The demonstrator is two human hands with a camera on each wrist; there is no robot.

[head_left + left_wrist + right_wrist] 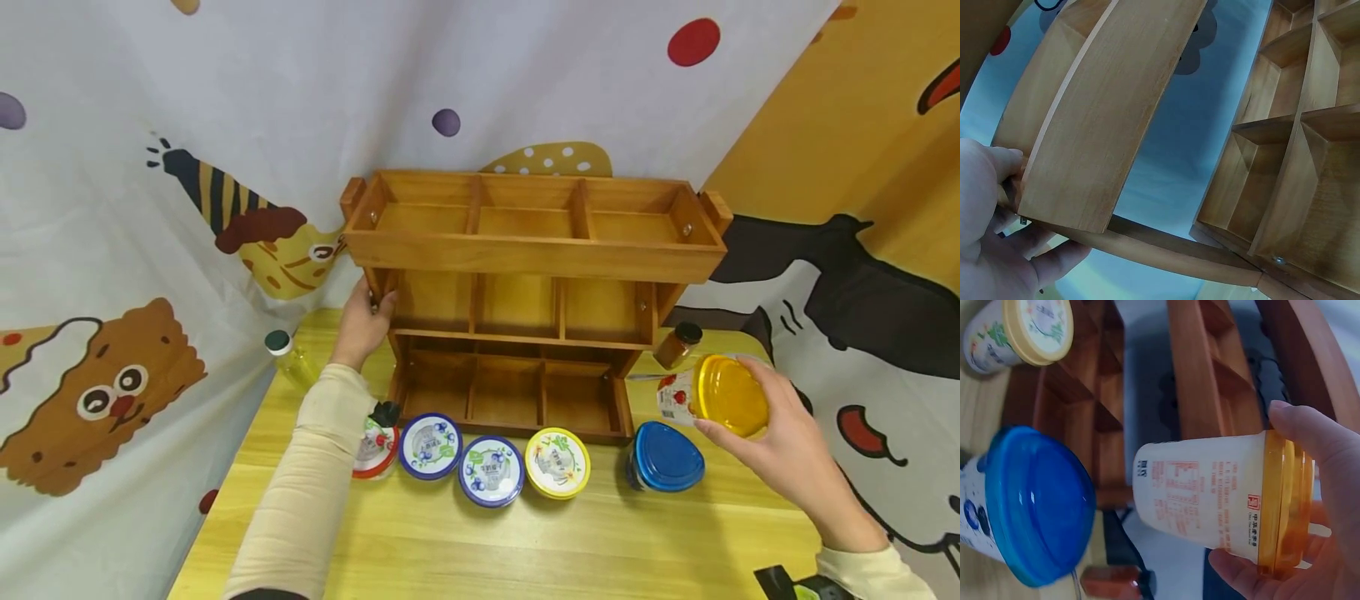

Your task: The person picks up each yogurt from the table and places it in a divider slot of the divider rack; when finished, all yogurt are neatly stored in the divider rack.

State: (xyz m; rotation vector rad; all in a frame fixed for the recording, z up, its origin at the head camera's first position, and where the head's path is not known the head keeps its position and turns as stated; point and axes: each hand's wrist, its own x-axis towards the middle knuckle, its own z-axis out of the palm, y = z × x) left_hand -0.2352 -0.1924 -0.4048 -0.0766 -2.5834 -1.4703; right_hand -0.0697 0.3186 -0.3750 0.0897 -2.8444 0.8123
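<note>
A three-tier wooden rack [534, 260] with divided trays stands on the table. My left hand [362, 327] grips its left side near the middle tray, thumb on the inner side and other fingers outside in the left wrist view. To the right of the rack, my right hand [787, 442] holds a white tub [1200, 487] by its clear yellow lid [731, 396]. The tub is tilted, its base toward the rack. Below it on the table is a blue-lidded tub [667, 457]. A small dark-capped jar [677, 345] stands behind the held tub.
Before the rack stand a red-rimmed tub [373, 450], two blue-rimmed tubs [431, 447] and a yellow-rimmed tub [558, 463]. A green-capped bottle [291, 358] stands at the table's left edge. A printed cloth [300, 83] hangs behind the table [450, 550].
</note>
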